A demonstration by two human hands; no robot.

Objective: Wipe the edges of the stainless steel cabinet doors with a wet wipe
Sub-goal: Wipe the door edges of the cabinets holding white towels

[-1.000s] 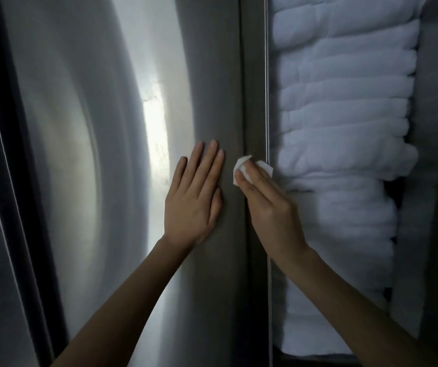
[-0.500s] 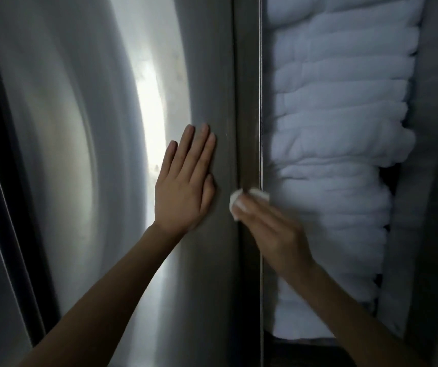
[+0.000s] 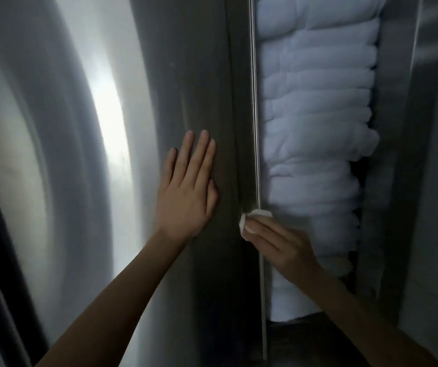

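Door: We face a big shiny grey steel cabinet door [image 3: 80,168]. Its long thin edge [image 3: 241,115] runs up and down. We tell every place from that edge.
Left hand: Our left hand [image 3: 186,192] lies flat on the door, just left of the edge. Its fingers are straight and hold nothing.
Right hand: Our right hand [image 3: 284,247] is at the edge, low down. Its fingers pinch a small white wet wipe [image 3: 242,223].
Wipe: It touches the edge, and a bit shows on each side of it.
Towels: A tall pile of soft white folded towels [image 3: 315,128] sits right of the edge.
Doing it well: We think we should press the wipe snug on the edge and slide slowly in one straight line. The flat hand should hold the door steady.
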